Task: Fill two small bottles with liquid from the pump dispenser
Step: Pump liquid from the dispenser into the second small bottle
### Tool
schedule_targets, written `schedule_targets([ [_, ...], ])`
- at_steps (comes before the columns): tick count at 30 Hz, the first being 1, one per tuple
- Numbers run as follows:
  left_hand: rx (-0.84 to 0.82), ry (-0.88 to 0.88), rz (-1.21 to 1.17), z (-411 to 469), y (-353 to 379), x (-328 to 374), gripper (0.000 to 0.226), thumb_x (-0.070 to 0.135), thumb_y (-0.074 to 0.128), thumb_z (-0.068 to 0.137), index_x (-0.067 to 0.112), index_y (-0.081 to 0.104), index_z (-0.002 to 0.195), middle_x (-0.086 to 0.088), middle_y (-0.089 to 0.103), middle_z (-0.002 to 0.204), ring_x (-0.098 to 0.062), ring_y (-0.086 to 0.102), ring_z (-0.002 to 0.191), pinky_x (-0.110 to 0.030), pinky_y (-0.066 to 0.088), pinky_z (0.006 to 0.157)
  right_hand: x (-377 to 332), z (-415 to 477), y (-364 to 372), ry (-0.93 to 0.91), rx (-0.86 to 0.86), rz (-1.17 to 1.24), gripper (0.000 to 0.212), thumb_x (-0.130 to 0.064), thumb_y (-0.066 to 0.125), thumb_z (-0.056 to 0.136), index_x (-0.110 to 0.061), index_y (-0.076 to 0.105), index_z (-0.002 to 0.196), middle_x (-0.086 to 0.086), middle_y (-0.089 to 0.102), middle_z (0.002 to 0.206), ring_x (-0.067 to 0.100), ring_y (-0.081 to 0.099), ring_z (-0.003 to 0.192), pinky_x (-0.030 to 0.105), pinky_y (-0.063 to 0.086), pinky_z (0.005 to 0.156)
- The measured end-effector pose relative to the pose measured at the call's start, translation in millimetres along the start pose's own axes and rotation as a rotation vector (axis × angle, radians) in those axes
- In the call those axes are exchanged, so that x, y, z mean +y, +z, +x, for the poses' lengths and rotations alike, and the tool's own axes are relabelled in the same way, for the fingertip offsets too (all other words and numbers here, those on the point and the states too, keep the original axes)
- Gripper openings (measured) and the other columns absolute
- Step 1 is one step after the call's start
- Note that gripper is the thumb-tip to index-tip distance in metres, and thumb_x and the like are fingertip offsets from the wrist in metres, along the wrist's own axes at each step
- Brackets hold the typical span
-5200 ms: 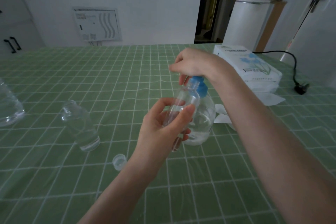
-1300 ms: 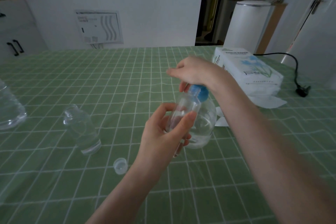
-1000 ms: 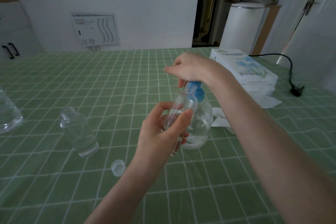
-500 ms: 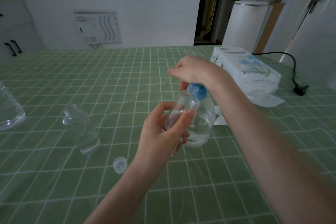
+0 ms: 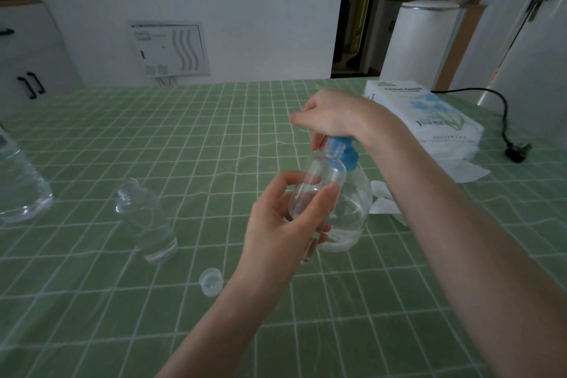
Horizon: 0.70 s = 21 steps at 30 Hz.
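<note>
Our left fingers (image 5: 284,182) curl round the far side of the held small bottle (image 5: 325,172) while the thumb presses its near side. The left hand (image 5: 276,230) thus pinches the clear body between them, above the table and directly in front of the pump dispenser (image 5: 352,212). We hold this bottle tilted: its long axis runs from the base, low by our palm, up and away to the right. Its open mouth points at the blue pump head (image 5: 346,155) and sits just beneath it; whether mouth and nozzle touch we cannot tell. Sweeping from the left, we see a large clear bottle (image 5: 21,190) cut by the frame edge. Next comes the second small bottle (image 5: 145,221), standing on its base, uncapped and mouth up, on the green checked tablecloth (image 5: 184,138), well apart from our hands. A small clear cap (image 5: 211,282) lies on the cloth between that bottle and our left forearm. Further right, the dispenser stands upright on the cloth, partly filled with clear liquid. Our right hand (image 5: 337,115) lies on top of its pump head, fingers bent down over the front and drawn close together, the index tip poking out to the left. Beyond the right forearm rest loose white tissues (image 5: 383,207), a tissue pack (image 5: 429,120) and a black plug (image 5: 518,154).
</note>
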<state>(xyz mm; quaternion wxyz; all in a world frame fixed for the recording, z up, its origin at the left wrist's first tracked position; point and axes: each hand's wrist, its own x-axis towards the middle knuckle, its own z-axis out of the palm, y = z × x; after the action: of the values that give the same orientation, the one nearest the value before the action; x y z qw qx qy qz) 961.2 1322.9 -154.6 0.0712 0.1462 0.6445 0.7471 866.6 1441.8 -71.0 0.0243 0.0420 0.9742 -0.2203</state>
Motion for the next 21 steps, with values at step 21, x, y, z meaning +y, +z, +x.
schedule_targets([
  [21,-0.018,0.016,-0.009,0.8,1.3,1.8,0.034,0.049,0.067,0.058,0.026,0.062,0.082,0.003,0.068,0.066,-0.007,0.058,0.050,-0.015,0.041,0.041,5.3,-4.8,-7.6,-0.041,0.015,0.015,0.047,-0.044,0.046,0.098,-0.005,0.064,0.116,0.010,0.075,0.096,0.026,0.071,0.091,0.028,0.048,0.069],
])
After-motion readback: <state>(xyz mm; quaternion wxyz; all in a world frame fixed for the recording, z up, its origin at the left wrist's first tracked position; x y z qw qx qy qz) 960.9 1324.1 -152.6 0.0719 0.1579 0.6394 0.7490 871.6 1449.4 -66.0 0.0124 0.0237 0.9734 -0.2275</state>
